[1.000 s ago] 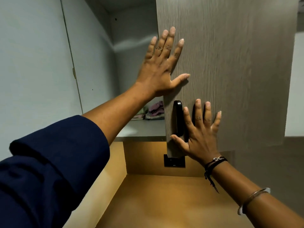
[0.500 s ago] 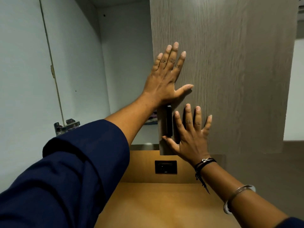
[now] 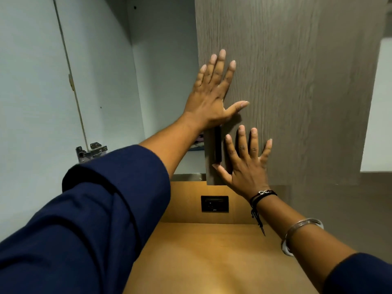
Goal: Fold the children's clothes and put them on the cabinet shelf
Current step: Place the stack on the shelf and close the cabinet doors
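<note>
Left hand (image 3: 210,98) and right hand (image 3: 246,164) press the grey wood-grain cabinet door (image 3: 297,81) mid-frame, grips wide, empty; clothes (image 3: 198,142) seemingly shelved, only closing left.

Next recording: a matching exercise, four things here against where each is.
Things: 1 left hand; 2 right hand; 3 black door handle; 4 black wall socket.
Places: A on the tan back panel; B flat on the cabinet door, above the handle; C flat on the door, right of the handle; D by the door's lower left edge.
Pairs: 1-B, 2-C, 3-D, 4-A.
</note>
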`<state>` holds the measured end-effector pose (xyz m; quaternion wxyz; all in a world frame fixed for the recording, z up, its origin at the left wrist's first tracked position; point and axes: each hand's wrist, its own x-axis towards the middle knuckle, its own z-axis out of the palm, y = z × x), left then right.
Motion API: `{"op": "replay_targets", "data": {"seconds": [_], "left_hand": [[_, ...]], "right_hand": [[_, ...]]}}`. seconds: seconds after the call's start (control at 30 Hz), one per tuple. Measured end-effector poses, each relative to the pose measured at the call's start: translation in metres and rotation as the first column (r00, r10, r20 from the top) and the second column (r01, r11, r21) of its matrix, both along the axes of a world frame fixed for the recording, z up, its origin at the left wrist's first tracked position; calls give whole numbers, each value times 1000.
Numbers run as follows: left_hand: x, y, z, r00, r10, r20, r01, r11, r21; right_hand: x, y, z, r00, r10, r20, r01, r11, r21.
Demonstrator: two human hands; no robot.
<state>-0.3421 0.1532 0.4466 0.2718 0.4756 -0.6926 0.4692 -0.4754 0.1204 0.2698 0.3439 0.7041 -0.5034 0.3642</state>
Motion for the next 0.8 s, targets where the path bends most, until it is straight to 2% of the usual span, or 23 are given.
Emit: {"op": "replay_targets", "data": {"seconds": [0.17,0.33,0.47,0.6,0.67,0.8], "left_hand": [[27,49,-36,974,17,-226,-25,999,-33],[71,145,-75,948,32,-316,-72,991,-115],[115,244,-112,934,161,-318,-242,942,-232],[159,355,-143,830,271,-488,-451,840,-300],[179,399,-155,766,310,-562,-522,812,-263],[213,438,-170,699,392,-598,-529,846,-63]], "right_hand": [[-10,24,-6,1000,21,0,-21,997,80],[-7,64,4,984,176,-33,-174,984,41],[18,105,29,949,316,1,-316,949,-10],[59,153,56,897,436,-71,-437,900,5],[84,181,72,861,490,-139,-495,869,-1],[139,250,112,771,588,-244,-621,779,-86]]}}
